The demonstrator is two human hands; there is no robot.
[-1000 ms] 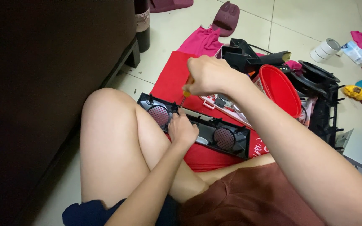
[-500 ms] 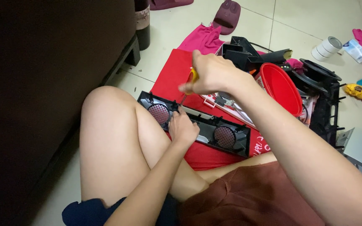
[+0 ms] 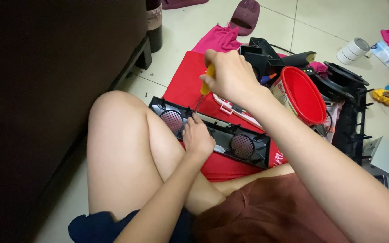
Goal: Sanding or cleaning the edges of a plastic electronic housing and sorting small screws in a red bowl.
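A long black plastic panel [image 3: 223,135] with two round mesh speaker grilles lies on a red cloth [image 3: 183,85] on the floor, against my bent knee. My left hand [image 3: 197,138] rests on the panel between the grilles and holds it down. My right hand [image 3: 230,77] grips a yellow-handled screwdriver [image 3: 205,85] above it. The thin shaft points down at the panel's upper edge, just above my left fingers.
A red plastic tub [image 3: 303,93] stands to the right among black plastic housings [image 3: 350,103]. Pink cloths [image 3: 219,38], a dark slipper [image 3: 245,13], tape rolls [image 3: 352,49] and a yellow toy [image 3: 386,96] lie on the tiled floor. A dark cabinet [image 3: 46,90] fills the left.
My right hand has lifted slightly and turned with the screwdriver, whose tip stays at the panel. My left hand has not moved.
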